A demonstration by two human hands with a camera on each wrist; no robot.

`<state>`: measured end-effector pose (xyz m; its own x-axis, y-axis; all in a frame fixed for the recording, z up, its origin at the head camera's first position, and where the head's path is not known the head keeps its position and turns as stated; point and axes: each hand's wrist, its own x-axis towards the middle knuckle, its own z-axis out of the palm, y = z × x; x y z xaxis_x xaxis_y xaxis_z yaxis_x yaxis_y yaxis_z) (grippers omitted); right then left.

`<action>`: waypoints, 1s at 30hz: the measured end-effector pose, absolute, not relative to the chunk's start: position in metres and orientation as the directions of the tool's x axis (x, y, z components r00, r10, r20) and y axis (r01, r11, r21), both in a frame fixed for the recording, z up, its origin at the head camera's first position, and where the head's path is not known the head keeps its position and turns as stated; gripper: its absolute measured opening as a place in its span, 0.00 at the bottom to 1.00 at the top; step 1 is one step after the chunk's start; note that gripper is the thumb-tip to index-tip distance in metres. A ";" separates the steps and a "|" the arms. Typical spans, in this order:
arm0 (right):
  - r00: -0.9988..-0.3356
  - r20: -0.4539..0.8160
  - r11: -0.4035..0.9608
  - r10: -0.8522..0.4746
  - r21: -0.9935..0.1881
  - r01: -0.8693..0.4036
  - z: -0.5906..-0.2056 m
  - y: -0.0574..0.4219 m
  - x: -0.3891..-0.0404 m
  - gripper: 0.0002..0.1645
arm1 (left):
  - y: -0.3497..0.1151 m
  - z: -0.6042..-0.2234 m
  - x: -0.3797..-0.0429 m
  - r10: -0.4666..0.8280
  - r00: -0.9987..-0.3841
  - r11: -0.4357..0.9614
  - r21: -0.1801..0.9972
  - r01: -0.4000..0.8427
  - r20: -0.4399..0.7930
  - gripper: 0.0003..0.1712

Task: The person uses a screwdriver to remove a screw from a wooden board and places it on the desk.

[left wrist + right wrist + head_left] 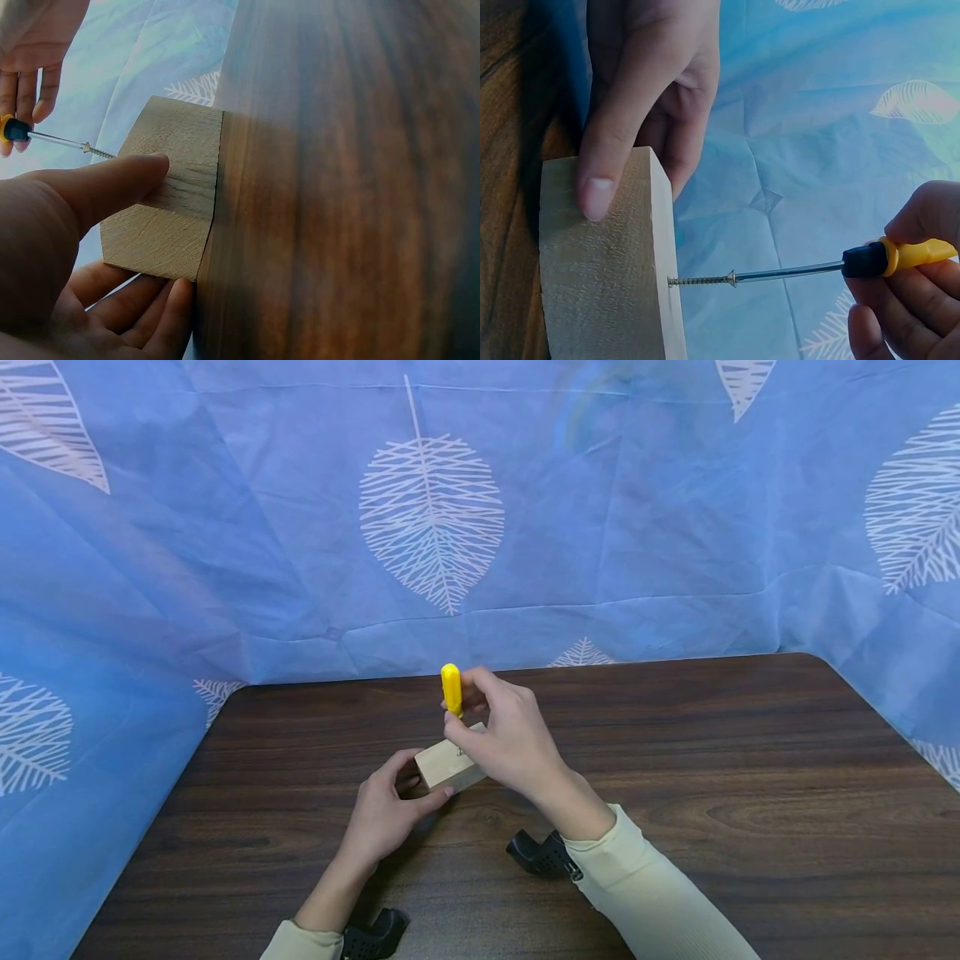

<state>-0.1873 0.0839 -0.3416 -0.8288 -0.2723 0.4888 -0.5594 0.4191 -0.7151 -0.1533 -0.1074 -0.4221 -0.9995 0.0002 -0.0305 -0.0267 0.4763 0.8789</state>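
Note:
A pale wooden block [442,766] rests on the dark table, gripped at its near left end by my left hand [381,817], thumb on one side and fingers on the other. From the block's top face a screw [705,280] stands up, only its tip in the wood. A screwdriver [451,685] with a yellow handle and black collar is held nearly upright above it. My right hand [516,731] pinches that handle between thumb and fingers. In the right wrist view the metal shaft [795,271] meets the screw head.
The dark wood-grain table [712,760] stretches around both hands, with its far edge behind them. A blue cloth [300,527] with white leaf prints hangs behind and at the sides. Black wrist devices [377,935] sit under both forearms, close to the tabletop.

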 end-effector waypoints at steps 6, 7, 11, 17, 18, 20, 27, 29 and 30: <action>-0.839 0.474 0.410 -0.267 -0.732 -0.544 -0.341 0.084 -0.186 0.15 | -0.109 -0.422 -0.154 0.005 -1.000 0.474 0.880 -0.015 -0.020 0.30; -0.842 0.471 0.411 -0.263 -0.734 -0.540 -0.341 0.084 -0.186 0.15 | -0.109 -0.422 -0.153 0.005 -1.000 0.475 0.880 -0.012 -0.016 0.30; -0.849 0.464 0.428 -0.251 -0.734 -0.528 -0.342 0.083 -0.186 0.14 | -0.109 -0.422 -0.153 0.006 -1.000 0.481 0.877 -0.003 -0.007 0.29; -0.848 0.467 0.456 -0.252 -0.715 -0.530 -0.343 0.082 -0.186 0.12 | -0.107 -0.422 -0.154 0.003 -1.000 0.483 0.875 -0.006 -0.009 0.29; -0.847 0.470 0.458 -0.250 -0.713 -0.531 -0.343 0.082 -0.187 0.12 | -0.107 -0.422 -0.154 0.003 -1.000 0.484 0.875 -0.008 -0.010 0.29; -0.839 0.484 0.455 -0.249 -0.706 -0.543 -0.343 0.082 -0.187 0.12 | -0.107 -0.422 -0.154 -0.004 -1.000 0.482 0.876 -0.021 -0.022 0.29; -0.802 0.544 0.452 -0.248 -0.667 -0.592 -0.344 0.082 -0.188 0.12 | -0.107 -0.421 -0.153 -0.004 -1.000 0.488 0.873 -0.021 -0.021 0.29; -0.809 0.532 0.442 -0.249 -0.681 -0.584 -0.343 0.082 -0.188 0.14 | -0.107 -0.421 -0.153 -0.003 -1.000 0.483 0.875 -0.021 -0.023 0.29; -0.815 0.523 0.436 -0.250 -0.690 -0.577 -0.343 0.082 -0.188 0.16 | -0.107 -0.421 -0.152 -0.002 -1.000 0.481 0.876 -0.021 -0.022 0.29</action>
<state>-0.1877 0.0823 -0.3429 -0.8149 -0.2499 0.5230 -0.5770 0.4363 -0.6904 -0.1525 -0.1071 -0.4206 -0.9997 -0.0024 -0.0225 -0.0209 0.4813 0.8763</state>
